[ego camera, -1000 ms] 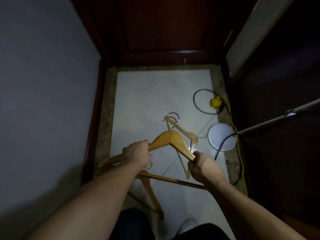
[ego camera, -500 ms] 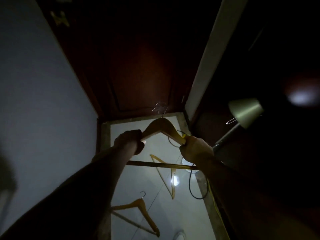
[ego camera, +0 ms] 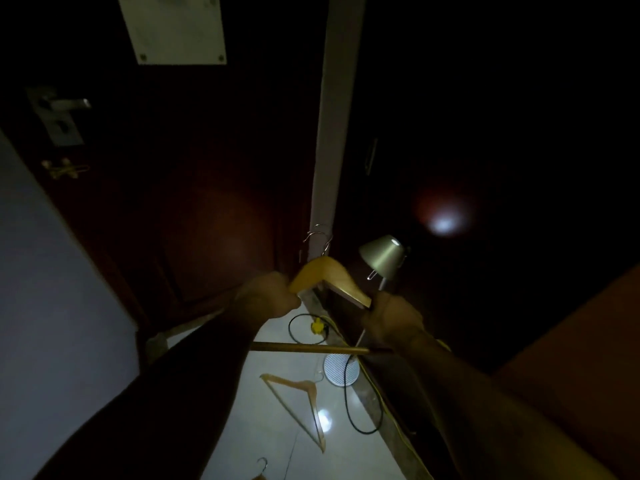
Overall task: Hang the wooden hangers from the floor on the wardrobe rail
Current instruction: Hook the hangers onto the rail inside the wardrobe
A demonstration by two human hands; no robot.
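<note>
Wooden hanger gripped by left hand, right hand; door plaque unreadable.

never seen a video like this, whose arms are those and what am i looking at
No machine: a person wears a wide-angle camera on the head, so these are their own arms. The left hand and right hand each grip one arm of a pale wooden hanger with a metal hook, held up before a dark wooden door. On the white tiled floor below lies another wooden hanger; a third shows at the bottom edge. A grey-shaded floor lamp stands to the right.
</note>
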